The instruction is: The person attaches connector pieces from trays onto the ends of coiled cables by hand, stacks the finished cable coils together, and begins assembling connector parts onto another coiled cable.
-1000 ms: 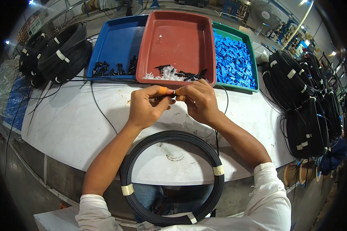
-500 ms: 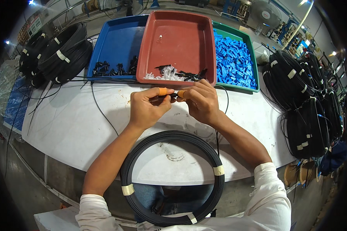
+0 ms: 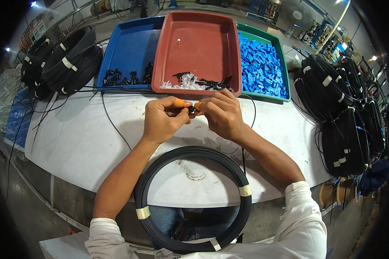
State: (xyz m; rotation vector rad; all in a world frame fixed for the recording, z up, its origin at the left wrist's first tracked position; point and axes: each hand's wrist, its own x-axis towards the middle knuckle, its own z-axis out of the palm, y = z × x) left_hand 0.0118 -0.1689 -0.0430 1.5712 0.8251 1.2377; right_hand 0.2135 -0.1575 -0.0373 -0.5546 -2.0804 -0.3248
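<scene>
Since half a second ago, the right hand (image 3: 225,114) has edged leftward, bringing its fingertips closer to those of the left hand (image 3: 160,123), which has barely shifted. Left thumb and forefinger are clamped on a small black part (image 3: 191,110), and the right thumb and forefinger pinch it from its right end; much of it is hidden by the fingers. Orange tape (image 3: 178,102) wraps a finger on each hand.

Just beyond the fingertips stands a red tray (image 3: 199,47), with white bits (image 3: 187,81) and black pieces (image 3: 216,83) along its near edge. Beyond the fingers to the left is a blue tray (image 3: 136,43) of black fittings (image 3: 125,80); to the right, a green tray (image 3: 257,33) full of blue pieces (image 3: 261,64). Nearer the body than the fingers, a coil of black cable (image 3: 193,152) with pale tape bands lies partly on the white table (image 3: 281,142) and partly over its edge. Well apart from the fingers, more black coils are stacked at far left (image 3: 73,60) and far right (image 3: 345,138).
</scene>
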